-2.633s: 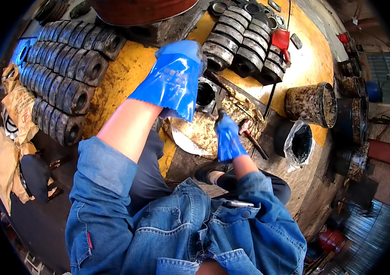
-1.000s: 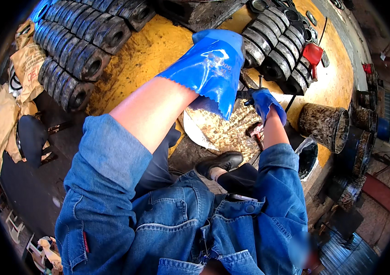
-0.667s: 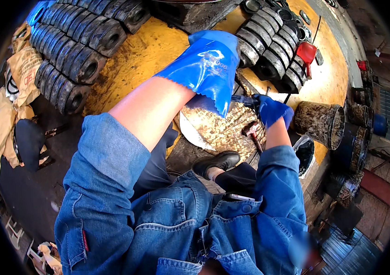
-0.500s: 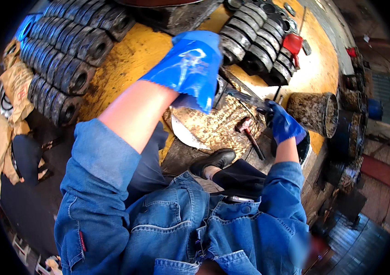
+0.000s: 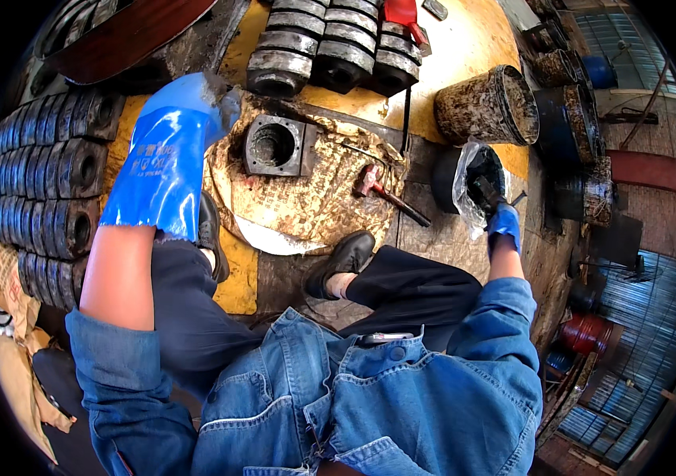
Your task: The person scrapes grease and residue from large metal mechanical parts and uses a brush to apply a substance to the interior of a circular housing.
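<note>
On the round, stained work surface (image 5: 318, 210) in front of me lies a dark square metal block (image 5: 300, 151) with a large round bore. My left hand (image 5: 183, 131), in a long blue rubber glove with soiled fingers, is at the left edge of this surface, apart from the block. Its finger pose is unclear. My right hand (image 5: 503, 224), gloved in blue, is closed on a dark brush-like tool (image 5: 484, 190), its far end inside a black bucket (image 5: 450, 178) lined with clear plastic (image 5: 473, 216). A red-headed hammer (image 5: 369, 181) lies right of the block.
Rows of dark metal blocks (image 5: 44, 198) stand at the left, more ringed blocks (image 5: 346, 47) at the back. A caked bucket (image 5: 477, 107) stands beyond the lined one. A red dustpan-like scoop (image 5: 401, 12) and a curved reddish-brown panel (image 5: 127, 40) are at the back.
My view has turned to the left hand's side no longer covering the block, which now shows fully. My right hand has brought the tool from over the work surface into the lined bucket.
</note>
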